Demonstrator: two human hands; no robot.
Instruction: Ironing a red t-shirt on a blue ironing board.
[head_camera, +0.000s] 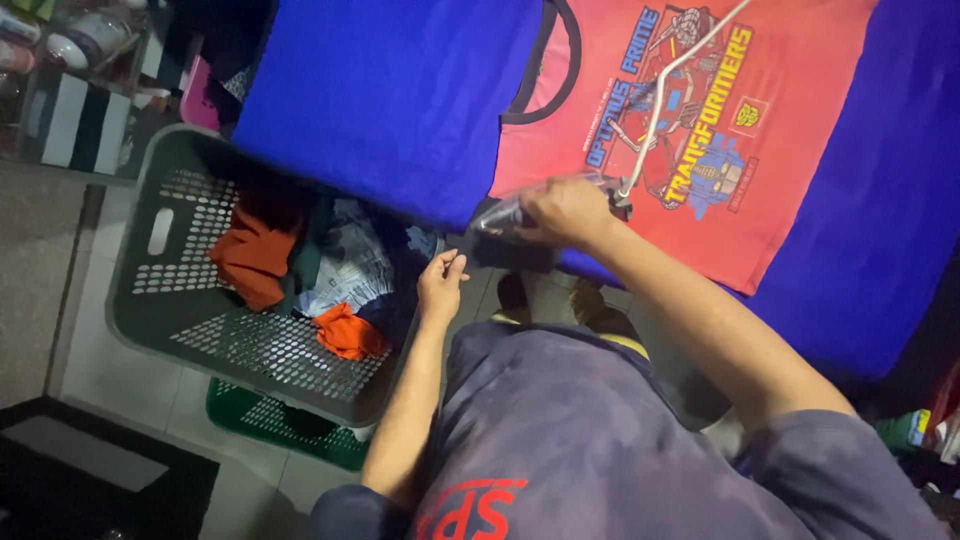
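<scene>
A red T-shirt (700, 120) with a dark collar and a printed picture lies flat on a blue cloth surface (390, 90). My right hand (565, 210) is closed around a pale clothes hanger (655, 110) at the shirt's lower edge; the hanger's thin arm runs up across the print to the top of the frame. Next to the basket, my left hand (440, 285) pinches the edge of a dark piece of cloth (510, 250) that hangs below the blue surface.
A grey-green perforated laundry basket (160, 300) stands on the tiled floor at left, holding orange, dark and patterned clothes (345, 265). A green basket (250, 410) lies under it. Shelves with jars are at top left, a dark mat (90, 470) at bottom left.
</scene>
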